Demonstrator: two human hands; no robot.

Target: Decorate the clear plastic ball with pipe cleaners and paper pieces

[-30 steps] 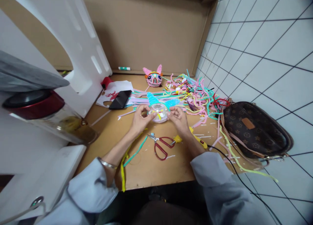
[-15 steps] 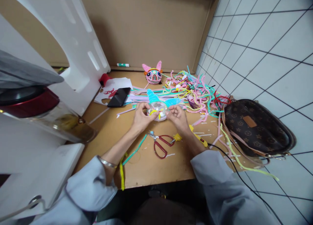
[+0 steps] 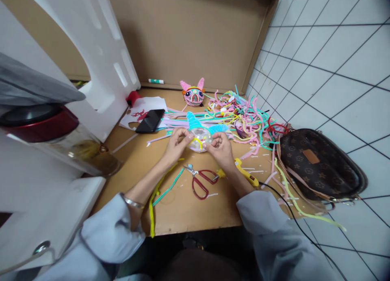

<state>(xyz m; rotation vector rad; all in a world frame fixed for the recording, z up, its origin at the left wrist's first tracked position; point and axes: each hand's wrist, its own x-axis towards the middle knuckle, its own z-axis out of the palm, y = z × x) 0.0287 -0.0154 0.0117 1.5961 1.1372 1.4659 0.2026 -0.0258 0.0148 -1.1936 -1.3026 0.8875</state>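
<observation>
Head view, and both hands meet at centre over the bench [image 3: 173, 216]! The clear round piece [image 3: 201, 133] sits between them, blue ears [image 3: 193, 121] pointing to eleven and two. It lies at three o'clock from the left hand [image 3: 177, 146], nine from the right hand [image 3: 219, 146]. Left fingers pinch the upper end of a bent yellow strip [image 3: 198, 142], its long axis running ten to four; that hand is nearer. Right fingers close on the piece's rim. Scissors [image 3: 197, 174] rest at six.
</observation>
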